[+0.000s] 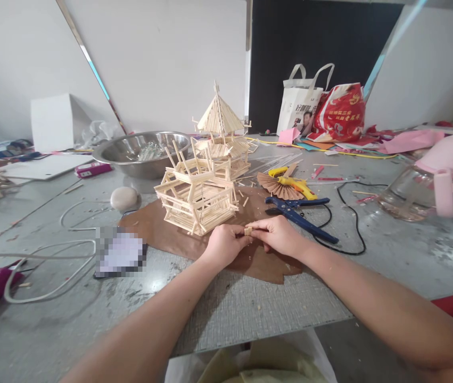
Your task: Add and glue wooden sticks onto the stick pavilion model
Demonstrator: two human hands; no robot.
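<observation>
Fingertips of my left hand and my right hand meet over a brown sheet, pinching a small bundle of short wooden sticks between them. Just beyond my left hand stands an open six-sided frame built from pale wooden sticks, with several sticks poking up from its top. Behind it rises a stick pavilion with a pointed roof. Blue cutting pliers lie right of my right hand, near a yellow-handled tool and a brown folded paper fan.
A steel bowl stands at the back left, with a round whitish object before it. White cable loops at left; black cord curves at right. A clear jug and two bags stand farther right and back.
</observation>
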